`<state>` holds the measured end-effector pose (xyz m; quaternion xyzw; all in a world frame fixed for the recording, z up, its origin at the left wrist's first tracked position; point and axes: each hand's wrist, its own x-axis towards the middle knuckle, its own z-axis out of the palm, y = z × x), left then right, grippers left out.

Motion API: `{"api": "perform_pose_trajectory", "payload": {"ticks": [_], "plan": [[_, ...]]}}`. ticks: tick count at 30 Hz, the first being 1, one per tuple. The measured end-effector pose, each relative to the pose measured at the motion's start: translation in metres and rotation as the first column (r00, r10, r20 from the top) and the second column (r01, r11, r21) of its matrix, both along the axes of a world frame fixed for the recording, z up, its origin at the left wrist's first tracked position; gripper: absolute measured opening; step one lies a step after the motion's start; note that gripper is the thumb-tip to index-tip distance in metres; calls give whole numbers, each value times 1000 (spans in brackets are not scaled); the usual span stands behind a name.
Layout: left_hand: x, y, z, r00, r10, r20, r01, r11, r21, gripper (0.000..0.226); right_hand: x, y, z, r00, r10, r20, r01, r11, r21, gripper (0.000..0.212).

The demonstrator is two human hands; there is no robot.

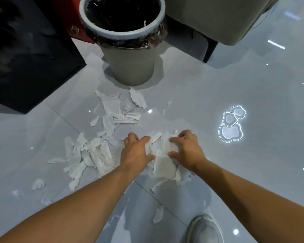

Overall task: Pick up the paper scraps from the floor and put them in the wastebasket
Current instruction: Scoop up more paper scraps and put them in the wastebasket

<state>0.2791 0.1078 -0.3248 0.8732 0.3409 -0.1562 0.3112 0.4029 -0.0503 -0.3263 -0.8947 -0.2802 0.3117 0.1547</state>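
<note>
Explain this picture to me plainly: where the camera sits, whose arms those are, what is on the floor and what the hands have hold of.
The camera is worn on a person's head and looks down, so both bare arms reach in from the bottom edge. The left hand and right hand press together around a bundle of torn white paper resting on the glossy tiled floor. More paper scraps lie loose to the left, and another patch lies nearer the wastebasket, a grey bin with a black liner standing just beyond. A shoe shows at the bottom right. The bright shapes on the tiles look like light reflections.
</note>
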Motion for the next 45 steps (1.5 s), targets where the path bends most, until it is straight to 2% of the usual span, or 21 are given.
{"api": "perform_pose_trajectory", "payload": {"ticks": [3,8,10,12,16,19,23,27,32,34,37,40,41,43,44,45], "plan": [[4,-1,-4,999,36,38,-36,999,-5,44,-3,3,-4,999,27,21,-28,999,32,40],[10,-3,-6,978,199,60,-190,973,-130,15,0,6,-8,988,-116,-99,123,990,74,17],[8,-3,-4,957,288,45,-270,935,-231,16,1,7,-5,950,-222,-218,251,961,114,8],[5,0,1,932,361,34,-329,880,-343,19,4,9,1,896,-298,-328,367,914,172,9],[5,12,26,876,476,72,-376,770,-516,12,8,20,22,811,-341,-475,514,803,301,7],[9,32,53,811,569,137,-382,691,-613,9,14,40,46,794,-323,-515,545,754,367,7],[22,69,107,770,577,272,-297,702,-648,11,30,79,105,816,-212,-538,520,677,521,6],[52,115,166,713,552,432,-223,763,-607,2,63,138,170,870,-166,-465,468,578,668,12],[109,182,208,660,518,544,-283,842,-459,5,114,228,217,931,-243,-272,361,507,783,13],[132,202,215,677,491,548,-310,866,-392,7,128,258,224,933,-284,-219,343,527,778,11],[161,221,221,698,482,530,-369,876,-311,7,145,291,222,939,-305,-158,326,645,691,20],[180,224,223,673,534,512,-392,844,-367,34,153,298,221,957,-278,-78,265,739,619,38],[181,219,223,663,542,516,-368,837,-405,31,152,294,223,965,-258,-49,231,745,626,40],[173,207,225,663,488,567,-296,867,-401,11,148,282,228,974,-225,25,154,736,659,42],[166,203,224,643,470,604,-270,878,-396,11,144,273,228,974,-218,53,126,726,676,42],[158,199,224,599,475,644,-251,876,-413,20,140,262,230,974,-212,84,96,717,690,40]]}}
